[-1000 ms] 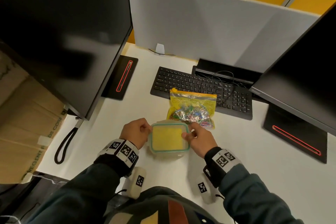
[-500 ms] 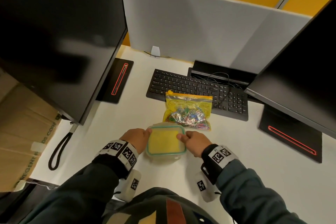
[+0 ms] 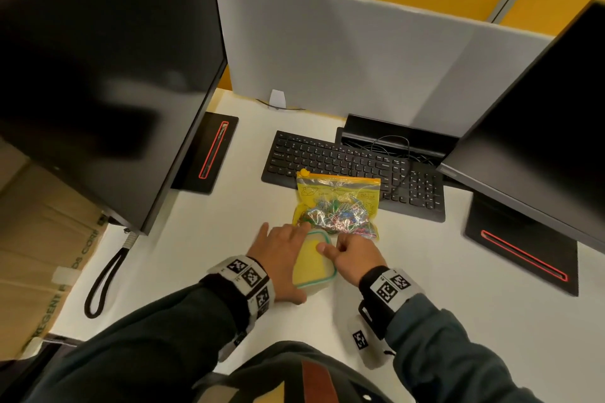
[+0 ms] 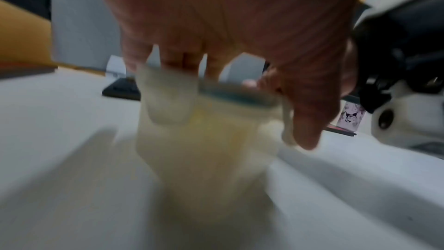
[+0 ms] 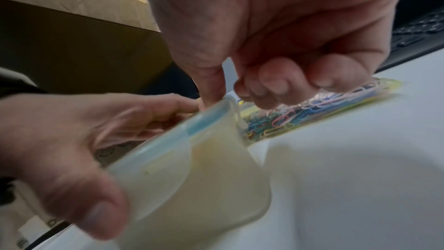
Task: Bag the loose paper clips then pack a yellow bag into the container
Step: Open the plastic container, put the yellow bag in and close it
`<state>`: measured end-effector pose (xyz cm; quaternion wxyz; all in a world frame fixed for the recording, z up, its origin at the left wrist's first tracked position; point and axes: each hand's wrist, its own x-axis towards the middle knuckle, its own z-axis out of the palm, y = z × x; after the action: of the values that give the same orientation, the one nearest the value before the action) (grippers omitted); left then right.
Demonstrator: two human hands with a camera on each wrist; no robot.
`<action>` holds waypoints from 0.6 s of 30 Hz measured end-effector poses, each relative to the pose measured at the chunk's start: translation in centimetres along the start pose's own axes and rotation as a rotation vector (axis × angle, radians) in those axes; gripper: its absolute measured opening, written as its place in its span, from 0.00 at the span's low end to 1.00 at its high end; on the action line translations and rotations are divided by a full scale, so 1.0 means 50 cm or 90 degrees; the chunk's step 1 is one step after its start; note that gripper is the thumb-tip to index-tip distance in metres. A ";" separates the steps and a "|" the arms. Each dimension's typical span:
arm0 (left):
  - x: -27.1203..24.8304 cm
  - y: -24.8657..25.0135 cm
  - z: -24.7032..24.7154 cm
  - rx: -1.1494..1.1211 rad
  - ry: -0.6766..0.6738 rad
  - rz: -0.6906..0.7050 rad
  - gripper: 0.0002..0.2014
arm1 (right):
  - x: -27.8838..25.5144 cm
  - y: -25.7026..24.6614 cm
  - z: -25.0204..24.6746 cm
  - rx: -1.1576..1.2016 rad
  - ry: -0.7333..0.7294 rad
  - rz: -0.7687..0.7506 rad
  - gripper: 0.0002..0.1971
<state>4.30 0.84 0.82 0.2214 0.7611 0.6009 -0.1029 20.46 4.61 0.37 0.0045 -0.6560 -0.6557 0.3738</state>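
A clear container (image 3: 315, 268) with a teal-rimmed lid (image 5: 168, 140) and something yellow inside sits near the desk's front edge; it looks tilted in the right wrist view. My left hand (image 3: 278, 255) spans its top, fingers over the far edge and thumb (image 5: 100, 216) down the near side. My right hand (image 3: 355, 255) has its thumb on the lid's right corner with the fingers (image 5: 276, 83) curled beside it. Just behind lies a yellow zip bag (image 3: 337, 203) full of coloured paper clips, also seen as the bag (image 5: 312, 105) under my right fingers. The left wrist view is blurred.
A black keyboard (image 3: 343, 163) lies behind the bag. Two dark monitors (image 3: 98, 75) (image 3: 540, 124) flank the desk, their bases (image 3: 209, 154) (image 3: 520, 255) on its surface. A grey divider (image 3: 343, 59) closes the back. A black cable loop (image 3: 101, 285) hangs at the left edge.
My left hand has moved from the container's left side onto its top. The container has turned and tipped between my hands. My right thumb stays at the lid's right edge.
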 end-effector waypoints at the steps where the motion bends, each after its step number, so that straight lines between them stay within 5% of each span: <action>1: 0.005 0.007 0.005 0.013 0.002 -0.003 0.58 | -0.004 -0.006 -0.001 -0.029 0.006 -0.017 0.17; 3: 0.014 0.016 0.016 0.006 0.022 -0.020 0.56 | -0.018 -0.022 -0.001 -0.119 0.069 -0.099 0.10; 5: 0.023 0.016 0.026 0.002 0.059 -0.010 0.54 | -0.033 -0.029 0.013 -0.166 0.110 -0.233 0.20; 7: 0.029 0.003 0.028 0.003 0.049 0.006 0.56 | -0.046 -0.023 0.026 -0.168 0.045 -0.297 0.31; 11: 0.010 -0.040 0.009 -0.072 -0.058 -0.035 0.64 | -0.060 0.023 0.019 -0.294 0.046 -0.309 0.31; 15: -0.031 -0.133 0.016 -0.188 -0.103 -0.174 0.63 | -0.101 0.080 -0.003 -0.429 0.098 -0.239 0.39; 18: -0.069 -0.205 0.056 -0.185 -0.145 -0.183 0.56 | -0.121 0.137 -0.008 -0.401 0.191 -0.250 0.21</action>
<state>-6.11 -1.59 -2.39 0.3781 0.6112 0.6829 -0.1311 27.36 -1.41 0.19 -0.0296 -0.5348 -0.8432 0.0463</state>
